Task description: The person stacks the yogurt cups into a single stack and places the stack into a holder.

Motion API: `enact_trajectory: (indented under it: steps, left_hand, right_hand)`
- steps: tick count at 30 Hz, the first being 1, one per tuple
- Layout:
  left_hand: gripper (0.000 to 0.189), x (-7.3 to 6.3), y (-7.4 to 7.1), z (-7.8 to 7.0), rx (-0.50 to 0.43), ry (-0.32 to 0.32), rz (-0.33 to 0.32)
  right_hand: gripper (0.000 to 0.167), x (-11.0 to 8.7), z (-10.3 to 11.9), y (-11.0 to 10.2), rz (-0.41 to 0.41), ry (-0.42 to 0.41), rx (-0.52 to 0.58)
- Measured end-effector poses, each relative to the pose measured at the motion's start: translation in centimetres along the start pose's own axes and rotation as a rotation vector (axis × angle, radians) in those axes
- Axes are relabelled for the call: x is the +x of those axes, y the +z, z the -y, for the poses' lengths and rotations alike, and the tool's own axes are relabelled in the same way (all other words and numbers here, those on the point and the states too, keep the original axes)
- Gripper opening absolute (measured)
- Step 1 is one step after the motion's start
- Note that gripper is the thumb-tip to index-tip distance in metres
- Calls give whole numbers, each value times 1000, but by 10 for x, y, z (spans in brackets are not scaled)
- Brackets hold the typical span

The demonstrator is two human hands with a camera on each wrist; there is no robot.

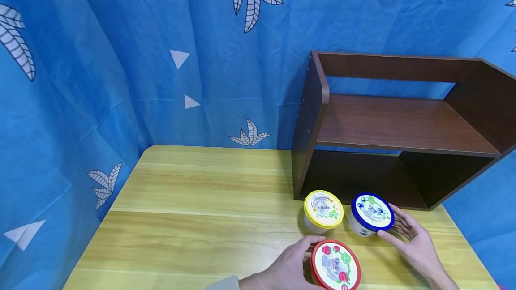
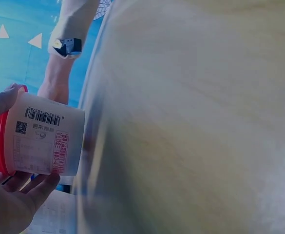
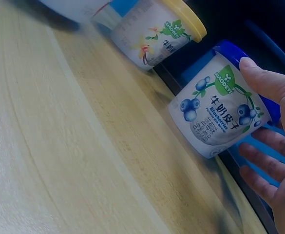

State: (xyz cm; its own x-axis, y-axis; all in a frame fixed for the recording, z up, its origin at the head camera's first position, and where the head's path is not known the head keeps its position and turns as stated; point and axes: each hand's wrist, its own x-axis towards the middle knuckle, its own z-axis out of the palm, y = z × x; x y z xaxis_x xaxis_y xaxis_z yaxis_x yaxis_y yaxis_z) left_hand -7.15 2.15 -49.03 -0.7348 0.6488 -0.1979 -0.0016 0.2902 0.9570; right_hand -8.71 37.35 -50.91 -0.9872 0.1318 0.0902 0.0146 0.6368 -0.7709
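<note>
My left hand (image 1: 287, 265) grips a red-lidded yogurt cup (image 1: 336, 265) with strawberries on its lid, at the front of the table. In the left wrist view that cup (image 2: 45, 136) shows its barcode side, thumb and fingers on either side of it. At the right, my right hand (image 1: 419, 247) holds a blue-lidded blueberry yogurt cup (image 1: 372, 211), thumb at the lid's edge. Its printed front (image 3: 220, 105) faces the right wrist camera. Between the shelf and the red-lidded cup stands a yellow-lidded yogurt cup (image 1: 324, 209), untouched by either hand.
A dark brown two-level shelf (image 1: 407, 122) stands at the back right of the wooden table (image 1: 193, 218). The yellow-lidded cup is close to its front lower edge. A blue patterned curtain (image 1: 242, 66) hangs behind the table and along its left side.
</note>
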Motion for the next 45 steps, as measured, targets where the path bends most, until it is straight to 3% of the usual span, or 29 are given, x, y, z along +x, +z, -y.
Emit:
enact_trajectory:
  steps: [5,13,17,25,32,41,45]
  left_hand:
    - [86,-2,-1,-7,-1,17,7]
    - [89,-6,-6,-23,16,198,-22]
    - [89,-8,-8,-35,30,253,-42]
    - [89,-9,-12,-55,59,258,-105]
    - [92,-2,-16,-67,93,284,-117]
    - [96,17,-19,-78,137,349,-153]
    - [97,30,-20,-80,147,358,-179]
  right_hand:
    - [80,-1,-1,1,-10,-16,21]
    - [77,-1,-1,0,-30,-57,64]
    - [77,0,0,-1,-33,-46,55]
    - [79,1,-1,-1,-22,15,6]
    - [78,1,-2,-3,-29,3,19]
    - [76,-1,-3,-5,-17,-19,34]
    - [73,-1,-3,-5,-31,-67,67]
